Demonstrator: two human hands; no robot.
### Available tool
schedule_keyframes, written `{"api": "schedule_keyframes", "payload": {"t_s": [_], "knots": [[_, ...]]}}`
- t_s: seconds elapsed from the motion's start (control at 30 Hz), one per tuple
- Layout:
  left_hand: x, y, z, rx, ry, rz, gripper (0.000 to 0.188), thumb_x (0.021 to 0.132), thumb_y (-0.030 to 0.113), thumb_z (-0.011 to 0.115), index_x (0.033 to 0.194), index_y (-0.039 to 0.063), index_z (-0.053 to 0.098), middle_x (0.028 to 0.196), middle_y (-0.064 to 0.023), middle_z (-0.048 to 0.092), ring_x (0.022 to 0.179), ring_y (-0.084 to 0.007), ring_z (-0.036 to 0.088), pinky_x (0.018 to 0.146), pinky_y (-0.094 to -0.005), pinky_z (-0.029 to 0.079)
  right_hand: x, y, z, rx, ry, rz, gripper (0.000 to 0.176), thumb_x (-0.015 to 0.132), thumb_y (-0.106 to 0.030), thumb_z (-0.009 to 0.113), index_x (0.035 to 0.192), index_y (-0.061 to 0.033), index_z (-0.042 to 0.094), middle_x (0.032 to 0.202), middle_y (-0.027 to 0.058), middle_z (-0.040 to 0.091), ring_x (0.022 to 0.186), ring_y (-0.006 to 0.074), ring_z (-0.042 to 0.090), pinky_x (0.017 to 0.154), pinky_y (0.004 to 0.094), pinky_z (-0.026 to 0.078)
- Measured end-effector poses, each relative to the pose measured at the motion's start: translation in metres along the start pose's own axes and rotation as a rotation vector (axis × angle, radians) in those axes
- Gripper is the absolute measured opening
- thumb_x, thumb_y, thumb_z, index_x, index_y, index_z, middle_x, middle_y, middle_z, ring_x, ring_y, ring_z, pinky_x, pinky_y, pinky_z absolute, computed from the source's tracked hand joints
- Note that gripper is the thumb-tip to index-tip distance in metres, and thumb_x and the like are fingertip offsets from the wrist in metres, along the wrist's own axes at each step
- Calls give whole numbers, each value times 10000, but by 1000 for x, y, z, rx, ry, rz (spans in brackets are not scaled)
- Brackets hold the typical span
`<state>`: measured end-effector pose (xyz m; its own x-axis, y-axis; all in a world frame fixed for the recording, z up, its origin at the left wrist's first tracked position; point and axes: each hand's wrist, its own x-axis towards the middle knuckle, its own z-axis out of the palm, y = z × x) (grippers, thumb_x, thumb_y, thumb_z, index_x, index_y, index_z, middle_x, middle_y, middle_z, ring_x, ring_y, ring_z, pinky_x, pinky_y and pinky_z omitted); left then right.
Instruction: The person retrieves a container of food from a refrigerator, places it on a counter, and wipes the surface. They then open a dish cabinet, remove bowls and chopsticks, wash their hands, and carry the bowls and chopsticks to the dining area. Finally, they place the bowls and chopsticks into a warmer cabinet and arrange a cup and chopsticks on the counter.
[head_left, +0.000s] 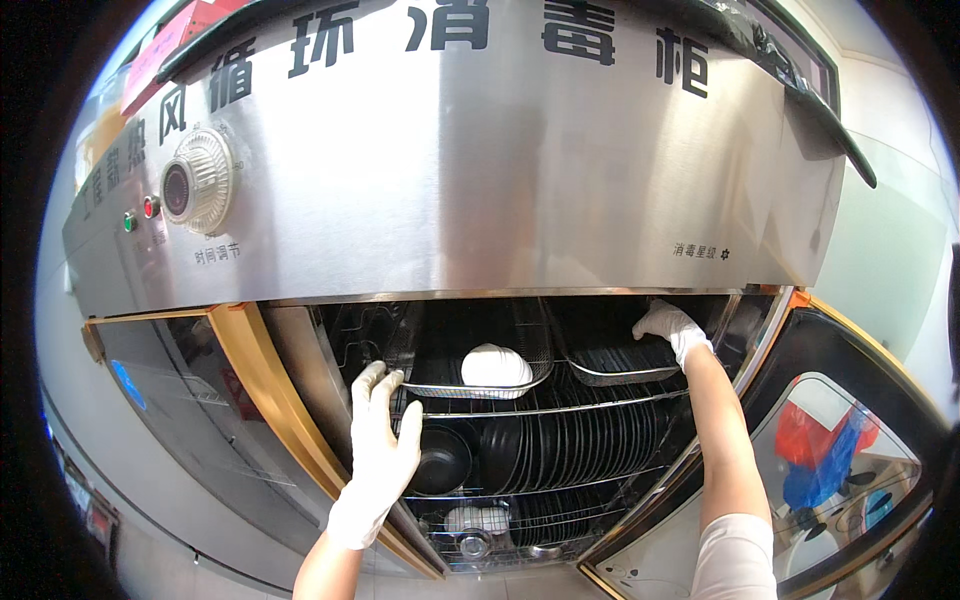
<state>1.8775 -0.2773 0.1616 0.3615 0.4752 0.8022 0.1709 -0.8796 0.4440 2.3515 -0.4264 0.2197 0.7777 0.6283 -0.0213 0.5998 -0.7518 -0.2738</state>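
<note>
My left hand (379, 450), in a white glove, is at the left front corner of a wire mesh basket (442, 391). Its fingertips overlap the corner and its thumb stands apart. A stack of white bowls (495, 369) rests on its side in that basket. Farther right, my gloved right hand (671, 326) reaches into the dish-sterilizing cabinet (487, 187), above the right side of a second mesh basket (622, 377). Dark, thin items fill this basket, too shadowed to name. Whether the right fingers grip anything is hidden in the dark interior.
Below, black plates (570, 454) stand upright in a row beside a black bowl (441, 459). The lowest rack carries white bowls (476, 517) and more dark dishes. The left door (202, 405) and right door (847, 457) swing outward. A timer knob (199, 184) protrudes from the front panel.
</note>
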Motion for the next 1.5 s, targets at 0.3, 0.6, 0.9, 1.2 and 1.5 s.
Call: {"api": "schedule_keyframes", "payload": {"t_s": [0.3, 0.6, 0.9, 1.2, 1.5], "knots": [[38, -11, 24, 155, -80, -240, 310, 940, 171, 602, 1132, -72, 616, 1125, -297, 626, 1005, -435, 631, 895, -443, 505, 18, -2, 8, -129, 121, -27, 696, 560, -248, 769, 1167, 47, 600, 1168, 243, 639, 1114, 328, 614, 937, 384, 494], [44, 1, 26, 461, -56, -45, 315, 886, 222, 653, 1074, -31, 640, 968, -219, 642, 872, -358, 621, 791, -447, 497, 11, -7, 0, -43, 147, -60, 430, 592, -232, 746, 961, -16, 697, 1034, 156, 700, 1030, 289, 625, 922, 369, 458], [68, -10, 68, 306, -27, 71, 195, 868, 178, 641, 995, 38, 692, 971, -133, 667, 931, -316, 626, 845, -447, 456, -37, -38, -18, 748, 208, -241, 245, 683, -16, 692, 915, 30, 625, 790, 173, 640, 708, 284, 631, 614, 379, 530], [73, -35, 45, -31, 168, -94, 208, 904, 97, 612, 1078, -13, 641, 1104, -201, 623, 1058, -359, 580, 941, -426, 460, -74, -157, 1, 942, -42, -598, 192, 734, 13, 665, 921, 10, 619, 818, 163, 613, 715, 269, 587, 585, 351, 496], [56, -57, 40, -309, 97, -345, 277, 950, 79, 568, 1206, -25, 581, 1211, -216, 578, 1165, -336, 541, 1029, -384, 411, -94, -274, 30, 669, 117, -744, 296, 725, -116, 708, 1004, -24, 666, 1085, 177, 630, 1021, 280, 572, 870, 365, 458]]}}
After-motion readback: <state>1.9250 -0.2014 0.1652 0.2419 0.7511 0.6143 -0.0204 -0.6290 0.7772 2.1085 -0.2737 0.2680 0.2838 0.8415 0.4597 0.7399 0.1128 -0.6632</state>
